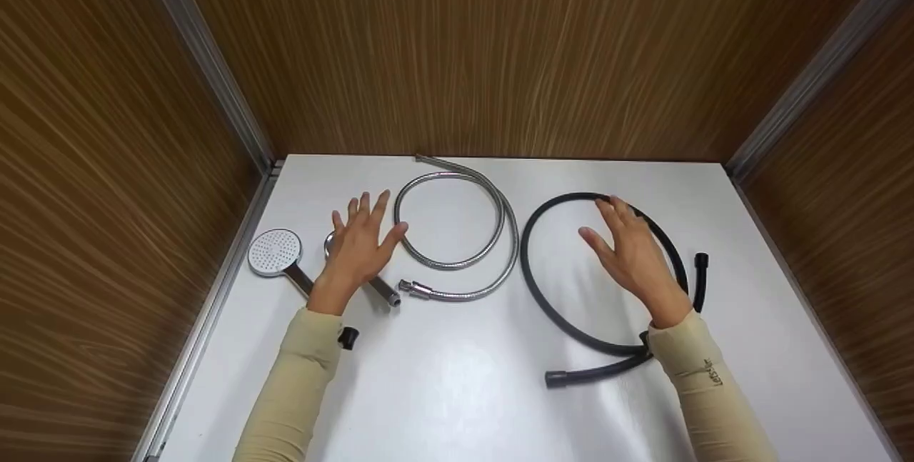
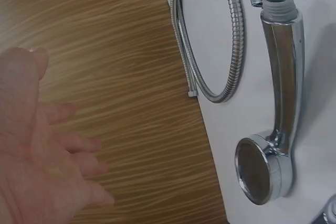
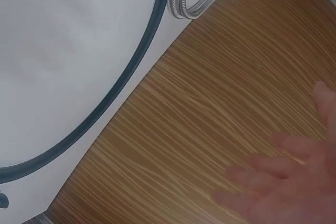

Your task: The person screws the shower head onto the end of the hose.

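Note:
My left hand (image 1: pixel 359 246) hovers with spread fingers over a chrome shower head (image 1: pixel 385 290), hiding much of it in the head view; the left wrist view shows that shower head (image 2: pixel 283 77) with its threaded end bare. Farther left lies a second shower head (image 1: pixel 275 252) with a white spray face, its handle partly behind my left arm. To the right of the left hand is a coiled metal shower hose (image 1: pixel 515 233). Above a looped black hose (image 1: pixel 527 262) my right hand (image 1: pixel 635 258) is held with fingers extended, gripping nothing.
All of these lie on a white table (image 1: pixel 457 376). Wood-grained panels (image 1: pixel 457 55) stand behind it and on both sides, with metal strips (image 1: pixel 207 55) at the corners. Both ends of the black hose point away from its loop.

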The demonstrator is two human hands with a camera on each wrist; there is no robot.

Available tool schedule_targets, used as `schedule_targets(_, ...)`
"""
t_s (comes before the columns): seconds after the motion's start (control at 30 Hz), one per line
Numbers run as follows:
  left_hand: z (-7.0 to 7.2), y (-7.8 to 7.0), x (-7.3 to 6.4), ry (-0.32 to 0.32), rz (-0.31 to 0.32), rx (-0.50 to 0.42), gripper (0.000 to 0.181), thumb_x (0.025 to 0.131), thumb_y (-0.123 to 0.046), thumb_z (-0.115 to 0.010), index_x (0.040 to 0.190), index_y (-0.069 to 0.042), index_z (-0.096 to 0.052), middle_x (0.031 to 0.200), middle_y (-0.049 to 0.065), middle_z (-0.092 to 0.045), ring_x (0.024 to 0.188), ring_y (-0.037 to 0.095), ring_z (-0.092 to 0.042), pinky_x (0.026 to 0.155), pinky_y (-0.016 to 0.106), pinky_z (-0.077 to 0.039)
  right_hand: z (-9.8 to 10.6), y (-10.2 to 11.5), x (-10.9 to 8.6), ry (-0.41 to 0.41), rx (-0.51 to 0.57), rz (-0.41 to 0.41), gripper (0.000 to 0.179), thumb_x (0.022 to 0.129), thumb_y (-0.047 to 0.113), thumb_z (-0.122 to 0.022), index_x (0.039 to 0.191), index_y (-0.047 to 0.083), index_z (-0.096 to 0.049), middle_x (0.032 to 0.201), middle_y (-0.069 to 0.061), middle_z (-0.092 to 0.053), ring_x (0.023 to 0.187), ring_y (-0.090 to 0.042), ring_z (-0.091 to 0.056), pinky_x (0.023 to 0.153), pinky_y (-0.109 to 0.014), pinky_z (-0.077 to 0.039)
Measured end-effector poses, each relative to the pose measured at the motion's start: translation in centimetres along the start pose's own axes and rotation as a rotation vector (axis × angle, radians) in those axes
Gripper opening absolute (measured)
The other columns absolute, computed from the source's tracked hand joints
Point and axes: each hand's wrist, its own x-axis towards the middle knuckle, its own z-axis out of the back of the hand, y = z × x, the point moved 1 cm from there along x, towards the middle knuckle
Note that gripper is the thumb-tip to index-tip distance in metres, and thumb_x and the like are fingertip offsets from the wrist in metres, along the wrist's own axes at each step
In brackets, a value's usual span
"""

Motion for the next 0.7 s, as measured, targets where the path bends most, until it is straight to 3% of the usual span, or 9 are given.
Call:
schedule_targets(0.1,0.3,1.3,-0.6,-0.064,0.015,-0.072,0.075,0.109,-0.053,-0.048,0.167,-0.01,-0.027,0.167,0.031,-0.03,0.156,0.05,-0.029,0.13,0.065,-0.02,-0.5,0.3,-0.1,-0.067,0.047,0.053,0.059,0.108,0.03,-0.062,0.154,-0.003,-0.047,0.16,-0.033,-0.042,0.149,-0.052,-0.039,0.124,-0.066,-0.032)
schedule_targets(0.27,0.6,3.6,-1.5,-0.201,0.06,-0.146,0.068,0.109,-0.038,-0.056,0.162,-0.002,-0.035,0.156,0.031,-0.048,0.139,0.052,-0.052,0.115,0.063,-0.045,-1.1,0.4,-0.3,-0.175,0.06,0.127,0.048,0.105,0.021,-0.068,0.144,-0.005,-0.058,0.146,-0.031,-0.059,0.139,-0.049,-0.053,0.118,-0.062,-0.042)
schedule_targets(0.37,0.7,4.9,-2.1,-0.235,0.12,-0.155,0.066,0.108,-0.035,-0.058,0.161,0.0,-0.037,0.148,0.034,-0.055,0.131,0.054,-0.058,0.109,0.064,-0.05,-1.4,0.4,-0.5,-0.213,0.063,0.156,0.042,0.102,0.018,-0.071,0.136,-0.007,-0.064,0.135,-0.03,-0.066,0.131,-0.048,-0.059,0.113,-0.061,-0.047)
schedule_targets(0.57,0.5,7.4,-3.3,-0.294,0.253,-0.114,0.064,0.107,-0.031,-0.06,0.158,0.003,-0.041,0.113,0.042,-0.068,0.106,0.055,-0.068,0.091,0.064,-0.055,-2.6,0.1,-1.3,-0.264,0.049,0.229,0.032,0.097,0.014,-0.077,0.122,-0.007,-0.072,0.114,-0.028,-0.074,0.112,-0.047,-0.068,0.096,-0.061,-0.057)
schedule_targets(0.7,0.2,9.0,-4.1,-0.379,0.349,-0.083,0.06,0.103,-0.026,-0.063,0.152,0.006,-0.047,0.114,0.042,-0.068,0.106,0.057,-0.067,0.088,0.065,-0.055,-3.5,0.2,-1.5,-0.293,0.042,0.281,0.03,0.095,0.012,-0.08,0.117,-0.006,-0.074,0.106,-0.026,-0.076,0.103,-0.045,-0.07,0.089,-0.058,-0.06)
